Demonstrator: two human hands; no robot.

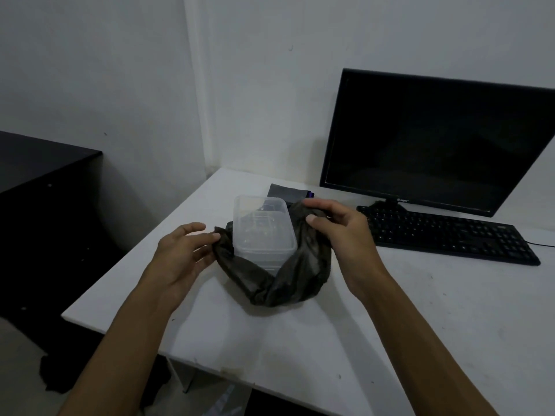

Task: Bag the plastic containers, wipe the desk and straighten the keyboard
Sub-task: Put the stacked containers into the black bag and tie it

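Pinching the dark bag (279,283) at either side of its mouth, the left hand (180,256) and right hand (342,232) hold it around the stacked clear containers (261,232) on the white desk (420,310). Beyond lie a gray cloth (285,192), the skewed keyboard (450,234) and monitor (435,139).

No text could be read anywhere. A small pale logo sat on the lower bezel of the monitor (444,139), at about three o'clock from the middle of the view, too blurred to make out. The key legends on the keyboard (450,235) just below it showed only as faint dots.
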